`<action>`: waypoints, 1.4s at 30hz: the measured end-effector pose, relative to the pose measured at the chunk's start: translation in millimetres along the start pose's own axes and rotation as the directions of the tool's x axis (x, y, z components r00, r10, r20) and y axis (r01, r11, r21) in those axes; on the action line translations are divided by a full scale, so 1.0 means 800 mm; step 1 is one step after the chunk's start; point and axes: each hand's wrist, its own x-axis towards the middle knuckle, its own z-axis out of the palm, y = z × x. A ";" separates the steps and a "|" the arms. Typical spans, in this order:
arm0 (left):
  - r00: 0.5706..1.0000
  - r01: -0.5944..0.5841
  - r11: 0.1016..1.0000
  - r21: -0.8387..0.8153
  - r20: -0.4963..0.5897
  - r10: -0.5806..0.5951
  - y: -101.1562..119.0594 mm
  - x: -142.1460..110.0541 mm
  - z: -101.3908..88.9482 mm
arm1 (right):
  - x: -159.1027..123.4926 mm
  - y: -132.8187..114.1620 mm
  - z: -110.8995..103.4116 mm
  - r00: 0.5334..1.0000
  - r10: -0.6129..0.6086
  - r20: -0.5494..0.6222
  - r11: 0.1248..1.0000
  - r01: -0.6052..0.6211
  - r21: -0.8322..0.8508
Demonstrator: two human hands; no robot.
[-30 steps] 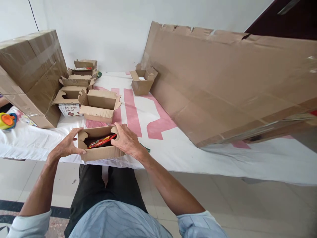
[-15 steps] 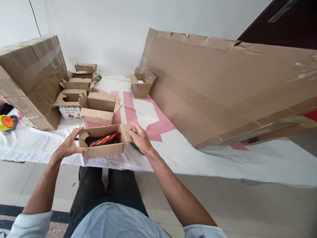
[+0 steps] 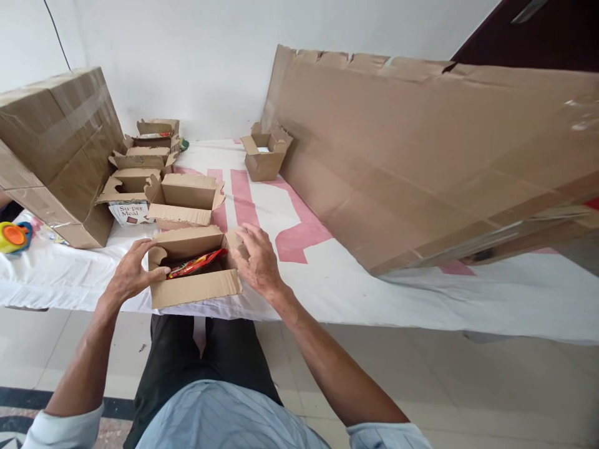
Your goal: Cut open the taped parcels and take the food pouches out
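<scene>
A small open cardboard box [image 3: 196, 288] sits at the near edge of the table, with a red snack packet [image 3: 196, 263] lying inside it. My left hand [image 3: 128, 274] curls round the box's left flap and end wall. My right hand [image 3: 257, 262] rests against the box's right side, its fingers spread over the right flap. Both hands touch the box, which stands on the white cloth with pink stripes [image 3: 262, 215].
Behind the box stand several more open small boxes [image 3: 185, 199], one printed "Super Meal" [image 3: 128, 211]. A large taped carton [image 3: 56, 143] is at the left, a long flat carton [image 3: 421, 156] at the right, a lone small box [image 3: 264, 156] at the back, and a yellow-orange toy [image 3: 13, 236] at the far left.
My right hand moved from over the packet to the box's right end, pulled that flap outward, and now lies spread against it. The left hand stayed on the left end.
</scene>
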 end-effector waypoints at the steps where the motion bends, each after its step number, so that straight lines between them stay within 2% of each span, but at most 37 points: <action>1: 1.000 0.021 0.996 0.088 -0.011 -0.020 0.009 0.004 0.003 | 0.003 -0.008 -0.003 0.999 -0.036 0.016 0.998 0.037 -0.046; 4: 0.994 0.103 0.931 0.350 -0.016 -0.105 0.035 0.015 0.014 | 0.009 -0.024 -0.007 0.990 -0.117 0.079 0.984 0.126 -0.128; 7: 0.984 0.159 0.842 0.515 -0.015 -0.177 0.057 0.026 0.023 | 0.011 -0.021 -0.008 0.984 -0.128 0.126 0.979 0.146 -0.145; 10: 0.977 0.187 0.799 0.571 -0.028 -0.209 0.071 0.032 0.030 | 0.008 -0.008 -0.009 0.988 -0.071 0.140 0.985 0.091 -0.148; 13: 0.978 0.198 0.816 0.544 -0.056 -0.200 0.075 0.034 0.032 | 0.005 0.000 -0.008 0.988 -0.028 0.152 0.990 0.048 -0.130; 15: 0.979 0.205 0.853 0.479 -0.082 -0.189 0.068 0.034 0.026 | 0.003 0.001 -0.007 0.985 -0.020 0.170 0.994 0.038 -0.103; 17: 0.978 0.208 0.919 0.336 -0.101 -0.185 0.052 0.034 0.014 | 0.003 -0.001 -0.006 0.981 -0.011 0.192 0.997 0.025 -0.074; 19: 0.975 0.214 0.974 0.080 -0.084 -0.207 0.030 0.032 -0.002 | 0.002 -0.003 -0.005 0.978 0.002 0.209 0.999 0.006 -0.041; 20: 0.973 0.215 0.974 -0.073 -0.066 -0.220 0.019 0.030 -0.008 | 0.001 -0.003 -0.004 0.977 0.008 0.213 1.000 -0.004 -0.022; 23: 0.960 0.236 0.863 -0.446 -0.030 -0.278 -0.008 0.017 -0.019 | -0.003 -0.001 0.000 0.979 0.014 0.206 0.999 -0.021 0.033; 25: 0.944 0.261 0.784 -0.564 -0.019 -0.328 -0.015 0.004 -0.016 | -0.005 0.002 0.004 0.980 0.015 0.198 0.998 -0.026 0.056; 27: 0.932 0.298 0.752 -0.587 0.010 -0.361 -0.015 -0.008 -0.008 | -0.006 0.005 0.007 0.981 0.017 0.195 0.997 -0.031 0.068; 30: 0.935 0.324 0.831 -0.452 0.018 -0.354 -0.005 -0.017 0.002 | -0.007 0.008 0.009 0.980 0.023 0.195 0.998 -0.034 0.056; 32: 0.951 0.269 0.929 -0.252 -0.081 -0.298 0.005 -0.015 0.005 | -0.007 0.008 0.008 0.980 0.024 0.199 0.999 -0.033 0.039; 34: 0.965 0.154 0.988 -0.016 -0.215 -0.154 0.016 -0.011 0.006 | -0.008 0.006 0.006 0.978 0.027 0.206 0.999 -0.033 0.027; 35: 0.967 0.084 0.992 0.090 -0.248 -0.060 0.022 -0.008 0.005 | -0.008 0.006 0.005 0.978 0.030 0.209 0.999 -0.036 0.024; 36: 0.970 0.007 0.985 0.175 -0.239 0.036 0.028 -0.006 0.004 | -0.008 0.005 0.004 0.977 0.031 0.210 0.999 -0.037 0.021; 37: 0.975 -0.074 0.969 0.235 -0.186 0.120 0.034 -0.004 0.003 | -0.008 0.005 0.004 0.977 0.030 0.210 0.999 -0.035 0.019; 39: 0.976 -0.210 0.929 0.303 0.003 0.220 0.043 -0.003 0.002 | -0.009 0.006 0.004 0.979 0.017 0.206 1.000 -0.020 0.016; 41: 0.960 -0.263 0.904 0.338 0.189 0.208 0.046 -0.004 0.003 | -0.009 0.008 0.004 0.979 -0.005 0.202 1.000 0.003 0.013; 42: 0.952 -0.261 0.898 0.354 0.245 0.181 0.046 -0.005 0.005 | -0.010 0.010 0.005 0.980 -0.014 0.200 1.000 0.012 0.011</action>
